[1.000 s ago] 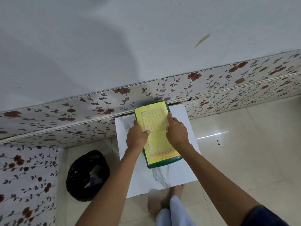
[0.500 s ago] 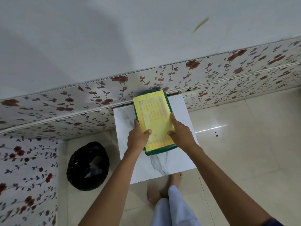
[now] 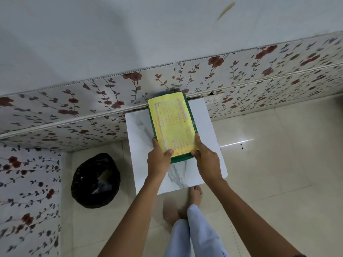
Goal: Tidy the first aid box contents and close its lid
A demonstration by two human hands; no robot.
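Note:
A green first aid box with a yellow printed label on its lid lies on a white marble-patterned table, its far end against the wall. The lid is down and the contents are hidden. My left hand grips the box's near left corner, thumb on the label. At the near right corner my right hand holds the box, fingers along its side.
A black bin bag sits on the floor left of the table. A flower-patterned wall panel runs behind the table. Bare feet stand on glossy cream tiles in front of it.
Both hands slid from the middle of the lid down to the box's near corners. The box looks to have shifted slightly away, towards the wall.

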